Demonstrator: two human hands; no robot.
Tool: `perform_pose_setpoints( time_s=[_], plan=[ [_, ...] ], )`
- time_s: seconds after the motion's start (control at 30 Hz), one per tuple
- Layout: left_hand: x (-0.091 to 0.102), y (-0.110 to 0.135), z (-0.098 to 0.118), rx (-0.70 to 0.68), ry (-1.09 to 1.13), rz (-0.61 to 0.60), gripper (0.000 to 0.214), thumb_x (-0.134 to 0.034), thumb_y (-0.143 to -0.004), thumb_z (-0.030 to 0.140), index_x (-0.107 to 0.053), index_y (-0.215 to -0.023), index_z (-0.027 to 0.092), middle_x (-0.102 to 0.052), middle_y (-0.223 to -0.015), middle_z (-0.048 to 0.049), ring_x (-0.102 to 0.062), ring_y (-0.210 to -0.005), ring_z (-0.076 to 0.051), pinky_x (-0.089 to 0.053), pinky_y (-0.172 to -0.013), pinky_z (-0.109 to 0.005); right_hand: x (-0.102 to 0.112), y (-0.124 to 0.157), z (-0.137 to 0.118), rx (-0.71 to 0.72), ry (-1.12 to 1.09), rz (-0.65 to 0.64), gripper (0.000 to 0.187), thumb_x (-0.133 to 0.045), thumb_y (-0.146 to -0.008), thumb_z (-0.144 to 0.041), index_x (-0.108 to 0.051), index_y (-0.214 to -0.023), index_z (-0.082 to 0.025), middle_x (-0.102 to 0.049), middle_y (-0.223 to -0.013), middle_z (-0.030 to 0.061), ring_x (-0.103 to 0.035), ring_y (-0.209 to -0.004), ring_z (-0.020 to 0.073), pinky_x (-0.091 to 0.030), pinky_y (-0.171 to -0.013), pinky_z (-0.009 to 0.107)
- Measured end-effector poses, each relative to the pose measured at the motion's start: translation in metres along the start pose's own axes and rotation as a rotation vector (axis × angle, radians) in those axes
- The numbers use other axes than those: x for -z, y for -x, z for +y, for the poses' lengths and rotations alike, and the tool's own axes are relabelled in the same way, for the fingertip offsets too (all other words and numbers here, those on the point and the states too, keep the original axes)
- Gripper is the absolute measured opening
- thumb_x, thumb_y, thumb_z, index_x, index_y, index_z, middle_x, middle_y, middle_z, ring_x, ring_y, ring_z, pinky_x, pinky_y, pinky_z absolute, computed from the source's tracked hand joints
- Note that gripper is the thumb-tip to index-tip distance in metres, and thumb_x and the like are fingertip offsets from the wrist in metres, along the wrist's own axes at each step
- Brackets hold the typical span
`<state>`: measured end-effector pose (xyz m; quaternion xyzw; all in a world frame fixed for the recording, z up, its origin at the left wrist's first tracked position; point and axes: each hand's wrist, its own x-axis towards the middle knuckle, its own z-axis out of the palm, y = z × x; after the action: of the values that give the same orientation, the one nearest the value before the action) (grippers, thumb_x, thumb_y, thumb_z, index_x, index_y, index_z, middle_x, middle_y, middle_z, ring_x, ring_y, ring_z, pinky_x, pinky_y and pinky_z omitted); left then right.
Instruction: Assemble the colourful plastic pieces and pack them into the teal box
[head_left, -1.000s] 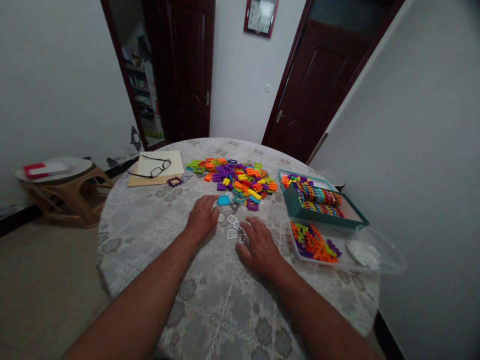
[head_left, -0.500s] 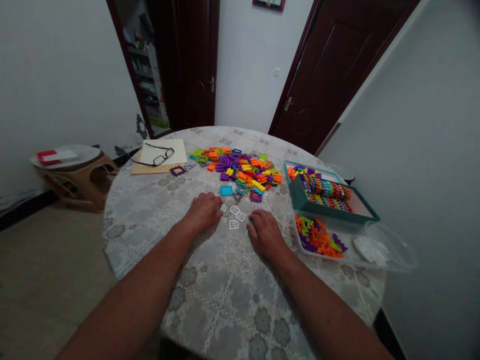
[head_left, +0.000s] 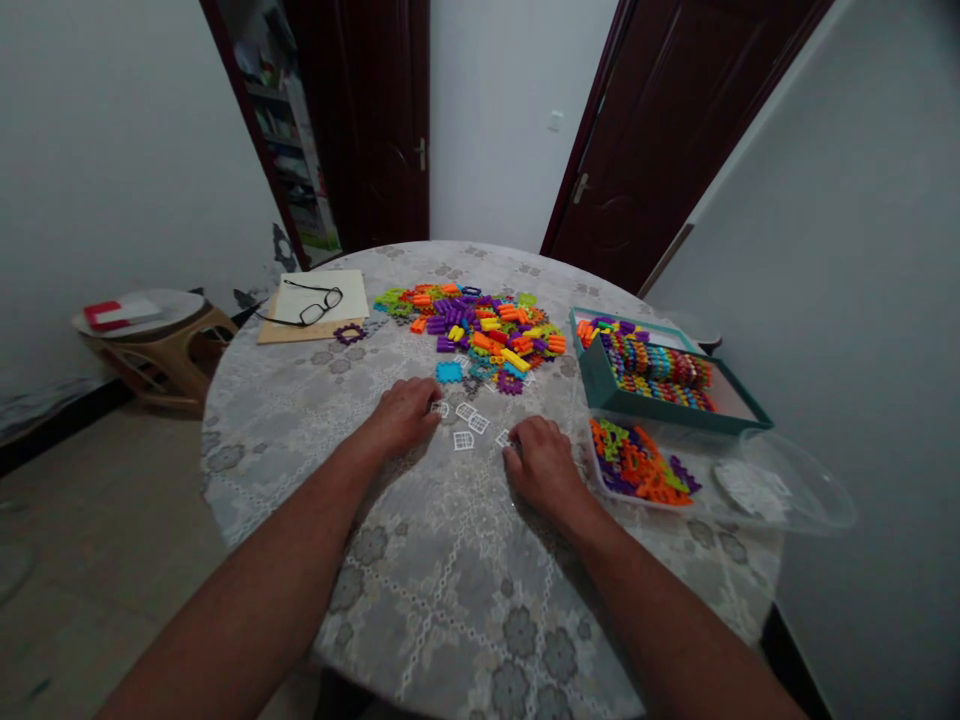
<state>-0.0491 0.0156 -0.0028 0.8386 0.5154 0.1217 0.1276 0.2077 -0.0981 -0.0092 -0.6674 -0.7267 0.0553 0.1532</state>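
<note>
With fingers curled on the tablecloth, my left hand (head_left: 403,412) pinches a small white window-shaped plastic piece (head_left: 441,409) at its fingertips. My right hand (head_left: 547,460) rests palm down to the right, its thumb and fingers closed at the edge of another white lattice piece (head_left: 502,438), mostly covered. Between the hands lie several flat white window pieces (head_left: 463,440), two of them touching. Just beyond them are a blue rectangular plate (head_left: 449,372) and a heap of colourful plastic building pieces (head_left: 491,330).
A clear tub (head_left: 637,498) of orange, purple and green pieces stands at the right, beside a transparent lid or bag with white pieces (head_left: 750,490). Behind is a green box (head_left: 660,400) of bead-like rows. Black glasses (head_left: 313,312) lie on paper (head_left: 352,290) at the left.
My right hand has shifted slightly right, and a white window piece now shows at its fingertips. My left hand stays nearly in place. The view has tilted down a little.
</note>
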Motion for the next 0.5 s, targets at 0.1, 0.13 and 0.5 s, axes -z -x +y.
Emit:
perform_pose_setpoints(
  time_s=[0.1, 0.13, 0.5],
  plan=[
    [-0.002, 0.001, 0.0, -0.011, -0.011, 0.025, 0.044, -0.065, -0.09, 0.029, -0.067, -0.133, 0.02, -0.069, -0.129, -0.0147, -0.062, -0.121, -0.033, -0.047, -0.106, -0.044, 0.004, 0.004, -0.006, -0.014, 0.055, 0.018, 0.02, -0.064, -0.099, -0.026, -0.065, -0.117, -0.018, -0.065, -0.124, 0.0143, -0.054, -0.118, 0.0306, -0.041, -0.101, 0.04],
    [-0.003, 0.001, 0.0, -0.015, -0.021, 0.03, 0.043, -0.065, -0.09, 0.031, -0.068, -0.131, 0.02, -0.069, -0.128, -0.0147, -0.062, -0.121, -0.033, -0.047, -0.107, -0.044, 0.007, 0.006, -0.009, -0.016, 0.088, 0.024, 0.023, -0.064, -0.099, -0.028, -0.065, -0.119, -0.017, -0.064, -0.125, 0.0159, -0.053, -0.119, 0.0318, -0.042, -0.101, 0.042],
    [-0.012, -0.006, -0.016, -0.061, 0.033, 0.094, 0.023, -0.068, -0.086, 0.037, -0.071, -0.102, 0.02, -0.069, -0.107, -0.0117, -0.063, -0.104, -0.03, -0.049, -0.095, -0.042, 0.033, 0.021, -0.005, -0.133, 0.198, -0.238, 0.022, -0.054, -0.104, -0.017, -0.066, -0.12, -0.009, -0.065, -0.119, 0.0223, -0.068, -0.096, 0.0273, -0.046, -0.08, 0.035]
  ],
)
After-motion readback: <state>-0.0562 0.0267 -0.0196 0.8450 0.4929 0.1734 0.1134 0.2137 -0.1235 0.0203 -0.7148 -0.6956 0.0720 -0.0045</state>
